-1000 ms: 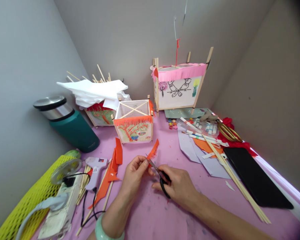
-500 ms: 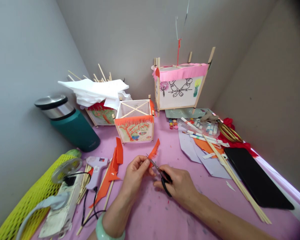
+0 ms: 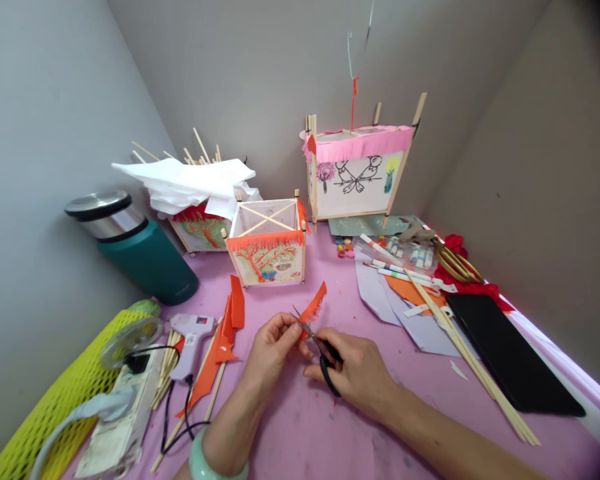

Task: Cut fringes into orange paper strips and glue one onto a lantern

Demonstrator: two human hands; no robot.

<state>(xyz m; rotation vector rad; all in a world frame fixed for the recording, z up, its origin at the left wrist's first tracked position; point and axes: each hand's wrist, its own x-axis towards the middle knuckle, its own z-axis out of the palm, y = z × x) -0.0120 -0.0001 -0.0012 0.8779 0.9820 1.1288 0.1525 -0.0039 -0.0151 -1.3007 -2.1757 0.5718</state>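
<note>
Between its fingers and thumb, my left hand [image 3: 278, 341] pinches a narrow strip of orange paper [image 3: 314, 307], whose right edge is cut into a fringe. My right hand [image 3: 354, 368] has its fingers through the black handles of a pair of scissors [image 3: 324, 352]. The scissor blades are parted and lie at the strip, close to my left fingertips. Just beyond the hands stands a small paper lantern [image 3: 267, 260] with a wooden frame, a painted tree and an orange fringe along its top. Part of the strip is hidden behind my left fingers.
At left are a glue gun [image 3: 190, 343], orange paper scraps [image 3: 220, 360], a power strip [image 3: 125, 413] and a teal bottle [image 3: 145, 257]. A pink-fringed lantern [image 3: 360, 173] stands behind. Wooden sticks [image 3: 473, 360] and a black tablet-like slab [image 3: 513, 353] lie at right.
The orange strip has swung slightly to the right at its tip. The scissor blades have shifted a little along it and stand wider apart. Both hands keep their holds.
</note>
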